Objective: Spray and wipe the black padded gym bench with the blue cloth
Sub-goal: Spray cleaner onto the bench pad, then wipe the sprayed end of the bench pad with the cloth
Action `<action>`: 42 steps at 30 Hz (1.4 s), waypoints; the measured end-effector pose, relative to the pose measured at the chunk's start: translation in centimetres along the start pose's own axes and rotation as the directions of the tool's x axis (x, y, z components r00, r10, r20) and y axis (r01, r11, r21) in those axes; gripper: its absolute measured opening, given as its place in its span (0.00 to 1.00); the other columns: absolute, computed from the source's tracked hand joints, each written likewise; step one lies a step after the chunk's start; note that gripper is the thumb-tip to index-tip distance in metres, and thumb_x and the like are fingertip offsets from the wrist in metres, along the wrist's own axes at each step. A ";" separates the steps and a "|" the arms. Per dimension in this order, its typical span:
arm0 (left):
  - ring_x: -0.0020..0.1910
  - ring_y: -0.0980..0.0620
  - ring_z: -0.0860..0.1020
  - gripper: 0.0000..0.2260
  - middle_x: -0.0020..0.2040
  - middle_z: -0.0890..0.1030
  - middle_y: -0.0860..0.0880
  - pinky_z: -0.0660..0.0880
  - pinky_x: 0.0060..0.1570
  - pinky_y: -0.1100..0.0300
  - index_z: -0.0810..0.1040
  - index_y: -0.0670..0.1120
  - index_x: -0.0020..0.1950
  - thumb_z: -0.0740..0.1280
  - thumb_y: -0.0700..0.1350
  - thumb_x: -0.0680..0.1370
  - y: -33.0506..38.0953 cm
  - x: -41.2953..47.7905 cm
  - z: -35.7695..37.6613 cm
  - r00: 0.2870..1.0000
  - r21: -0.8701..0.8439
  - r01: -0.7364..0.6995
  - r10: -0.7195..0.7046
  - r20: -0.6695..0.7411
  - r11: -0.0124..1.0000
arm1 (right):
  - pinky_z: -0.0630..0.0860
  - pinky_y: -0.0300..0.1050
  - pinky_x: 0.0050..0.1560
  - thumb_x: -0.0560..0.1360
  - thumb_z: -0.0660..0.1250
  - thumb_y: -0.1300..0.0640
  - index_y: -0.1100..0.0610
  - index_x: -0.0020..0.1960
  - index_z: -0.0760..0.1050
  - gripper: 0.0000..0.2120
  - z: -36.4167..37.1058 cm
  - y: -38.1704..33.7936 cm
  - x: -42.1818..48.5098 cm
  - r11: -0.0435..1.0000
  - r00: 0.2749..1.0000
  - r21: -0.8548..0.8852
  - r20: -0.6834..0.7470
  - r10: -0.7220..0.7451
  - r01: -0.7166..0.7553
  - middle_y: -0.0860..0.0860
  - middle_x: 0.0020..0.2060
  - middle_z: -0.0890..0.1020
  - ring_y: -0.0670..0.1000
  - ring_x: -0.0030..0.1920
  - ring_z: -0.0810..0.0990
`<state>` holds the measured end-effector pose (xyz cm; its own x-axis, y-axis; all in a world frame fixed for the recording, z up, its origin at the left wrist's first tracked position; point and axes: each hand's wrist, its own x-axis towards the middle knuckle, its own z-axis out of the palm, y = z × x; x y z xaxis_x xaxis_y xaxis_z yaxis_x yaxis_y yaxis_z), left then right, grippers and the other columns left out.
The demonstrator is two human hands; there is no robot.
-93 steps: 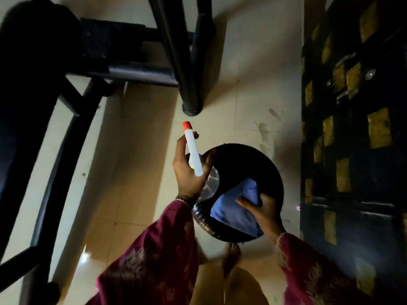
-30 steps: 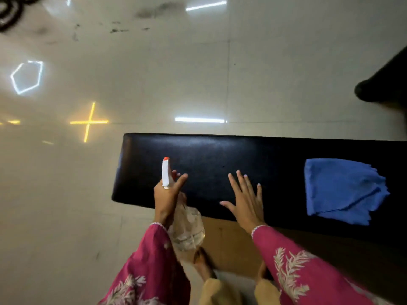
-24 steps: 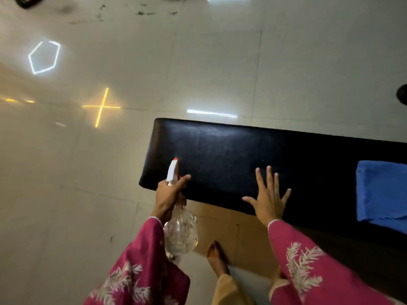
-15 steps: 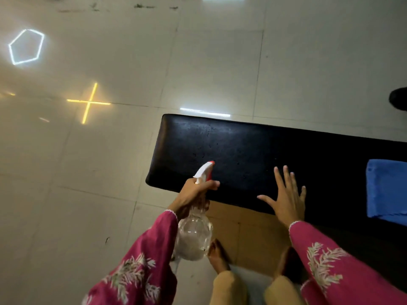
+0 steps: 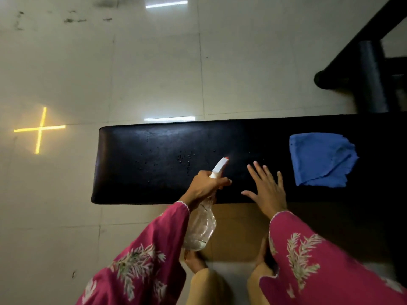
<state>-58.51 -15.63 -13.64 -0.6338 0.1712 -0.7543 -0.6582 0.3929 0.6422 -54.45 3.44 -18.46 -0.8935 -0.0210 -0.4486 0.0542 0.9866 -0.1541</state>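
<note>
A clear spray bottle (image 5: 201, 225) is held in the left hand (image 5: 206, 187), the grip clamped around its neck, with the white head and orange nozzle tip pointed toward 1 o'clock over the black padded surface (image 5: 154, 164). The bottle's body hangs below the hand, off the near edge of the padding. The right hand (image 5: 267, 190) is laid flat on the padding just to the right of the bottle, palm down, its grip apart with fingers (image 5: 258, 170) spread and nothing held. Both forearms are covered by magenta sleeves (image 5: 308, 249) with pale leaf embroidery.

The blue cloth (image 5: 320, 159) is seen lying crumpled on the padding at 3 o'clock from the right hand, apart from it. Fine droplets (image 5: 185, 158) are scattered across the padding at 10 o'clock from the nozzle.

The surface is set on a pale tiled floor (image 5: 154, 62), where a yellow cross of light (image 5: 39, 128) is cast at 9 o'clock and bright strip reflections are seen at 12 o'clock. A dark metal frame (image 5: 372, 78) is visible at 2 o'clock. Bare feet (image 5: 193, 259) are seen at 6 o'clock.
</note>
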 end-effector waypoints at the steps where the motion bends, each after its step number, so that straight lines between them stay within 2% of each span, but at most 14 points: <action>1: 0.32 0.54 0.75 0.11 0.31 0.78 0.51 0.70 0.34 0.62 0.78 0.44 0.38 0.73 0.50 0.67 0.7 0.1 1.1 0.999 0.043 0.012 -0.011 -0.037 0.999 | 0.41 0.57 0.72 0.73 0.61 0.40 0.50 0.75 0.45 0.38 -0.1 1.2 -0.3 1.000 1.000 0.010 -0.013 -0.024 0.024 0.49 0.76 0.48 0.52 0.75 0.47; 5: 0.30 0.53 0.74 0.09 0.31 0.76 0.50 0.69 0.29 0.64 0.74 0.47 0.35 0.71 0.48 0.70 3.1 0.4 5.2 0.982 0.163 -0.036 0.065 -0.179 0.986 | 0.56 0.62 0.67 0.68 0.70 0.42 0.56 0.71 0.64 0.37 -1.2 6.3 -1.1 0.998 0.975 0.057 -0.221 -0.005 0.019 0.56 0.70 0.67 0.58 0.70 0.66; 8: 0.30 0.55 0.74 0.08 0.31 0.76 0.52 0.70 0.28 0.66 0.73 0.50 0.36 0.72 0.45 0.70 5.7 0.6 7.5 0.938 0.184 -0.190 0.233 -0.255 0.964 | 0.48 0.59 0.70 0.70 0.67 0.43 0.56 0.73 0.58 0.38 -2.8 11.5 -0.7 0.950 0.906 0.270 -0.345 0.246 -0.155 0.56 0.73 0.61 0.57 0.73 0.59; 12: 0.34 0.47 0.77 0.12 0.39 0.80 0.46 0.76 0.37 0.55 0.77 0.47 0.49 0.73 0.49 0.69 9.8 1.5 10.4 0.819 0.141 -0.417 0.439 -0.370 0.898 | 0.58 0.57 0.68 0.68 0.72 0.47 0.62 0.74 0.54 0.44 -5.5 17.6 1.1 0.560 0.695 0.742 -0.180 0.696 -0.368 0.62 0.72 0.60 0.62 0.71 0.59; 14: 0.37 0.50 0.76 0.17 0.42 0.79 0.46 0.74 0.40 0.68 0.77 0.42 0.55 0.75 0.46 0.70 11.5 2.4 12.0 0.740 0.190 -0.486 0.517 -0.430 0.853 | 0.66 0.57 0.62 0.65 0.75 0.48 0.65 0.70 0.59 0.43 -6.1 19.1 2.2 0.409 0.654 0.811 -0.044 0.755 -0.418 0.65 0.66 0.67 0.65 0.66 0.67; 16: 0.43 0.50 0.78 0.20 0.46 0.80 0.44 0.72 0.44 0.71 0.75 0.39 0.58 0.74 0.45 0.70 12.7 3.3 13.3 0.671 0.230 -0.521 0.561 -0.485 0.822 | 0.72 0.56 0.53 0.62 0.76 0.44 0.64 0.62 0.67 0.38 -6.3 19.4 2.9 0.429 0.690 0.771 0.018 0.724 -0.471 0.64 0.58 0.75 0.65 0.58 0.75; 18: 0.43 0.43 0.79 0.20 0.45 0.80 0.38 0.73 0.45 0.62 0.74 0.41 0.58 0.74 0.47 0.70 13.5 4.1 14.2 0.628 0.248 -0.542 0.583 -0.516 0.803 | 0.74 0.54 0.50 0.62 0.76 0.44 0.63 0.58 0.72 0.33 -6.3 19.1 3.5 0.521 0.746 0.703 0.021 0.666 -0.485 0.63 0.55 0.78 0.64 0.55 0.77; 21: 0.32 0.60 0.75 0.19 0.37 0.79 0.48 0.69 0.39 0.71 0.73 0.39 0.58 0.74 0.43 0.71 15.3 4.7 15.7 0.584 0.253 -0.570 0.602 -0.545 0.782 | 0.72 0.52 0.51 0.66 0.75 0.52 0.66 0.54 0.76 0.23 -6.2 19.3 4.0 0.563 0.797 0.728 -0.037 0.603 -0.392 0.64 0.54 0.78 0.63 0.54 0.76; 24: 0.27 0.64 0.73 0.19 0.36 0.77 0.63 0.67 0.37 0.75 0.71 0.34 0.58 0.72 0.37 0.71 16.6 5.4 16.8 0.545 0.258 -0.591 0.614 -0.570 0.764 | 0.72 0.39 0.48 0.68 0.74 0.59 0.64 0.56 0.75 0.19 -6.7 20.3 3.3 0.328 0.791 0.916 -0.019 0.612 -0.232 0.58 0.52 0.80 0.55 0.51 0.78; 27: 0.28 0.63 0.73 0.22 0.49 0.77 0.56 0.70 0.37 0.70 0.70 0.36 0.60 0.73 0.42 0.71 17.3 6.4 17.6 0.518 0.227 -0.623 0.612 -0.598 0.749 | 0.72 0.24 0.40 0.68 0.73 0.64 0.63 0.55 0.74 0.17 -6.6 22.1 2.1 0.093 0.792 0.989 0.035 0.609 -0.115 0.53 0.47 0.79 0.47 0.45 0.77; 32: 0.29 0.63 0.73 0.25 0.41 0.76 0.75 0.74 0.44 0.61 0.65 0.40 0.62 0.74 0.40 0.71 17.5 7.0 18.8 0.596 0.170 -0.581 0.559 -0.577 0.796 | 0.76 0.40 0.46 0.69 0.72 0.63 0.60 0.52 0.74 0.13 -5.6 24.0 1.4 -0.109 0.800 0.981 0.192 0.568 -0.158 0.53 0.47 0.80 0.51 0.46 0.80; 37: 0.54 0.61 0.75 0.43 0.63 0.72 0.55 0.74 0.56 0.62 0.53 0.44 0.73 0.75 0.46 0.66 14.6 5.6 18.7 0.731 -0.028 -0.509 0.415 -0.543 0.860 | 0.77 0.43 0.45 0.69 0.72 0.63 0.61 0.49 0.75 0.11 -5.8 24.0 1.4 -0.127 0.809 0.976 0.219 0.546 -0.179 0.55 0.46 0.81 0.52 0.45 0.80; 39: 0.60 0.51 0.73 0.37 0.66 0.70 0.47 0.73 0.59 0.57 0.60 0.46 0.71 0.74 0.49 0.67 10.8 3.9 20.2 0.725 -0.064 -0.447 0.319 -0.611 0.892 | 0.77 0.41 0.43 0.69 0.72 0.63 0.61 0.48 0.75 0.10 -6.1 23.9 1.1 -0.140 0.805 0.971 0.237 0.544 -0.192 0.55 0.45 0.81 0.52 0.44 0.80; 42: 0.56 0.46 0.77 0.15 0.53 0.78 0.48 0.74 0.55 0.63 0.73 0.46 0.58 0.70 0.43 0.73 6.6 1.7 23.9 0.798 -0.140 -0.307 0.174 -0.577 0.941 | 0.77 0.38 0.40 0.70 0.71 0.63 0.63 0.48 0.75 0.09 -6.9 23.2 -0.1 -0.188 0.812 0.963 0.264 0.521 -0.192 0.54 0.43 0.81 0.52 0.44 0.80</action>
<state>-54.19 8.78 -13.95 -0.8547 -0.3165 -0.4115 -0.4823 0.1907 0.8550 -56.19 27.47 -15.98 -0.5794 0.4543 -0.6766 0.5907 -0.3379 -0.7327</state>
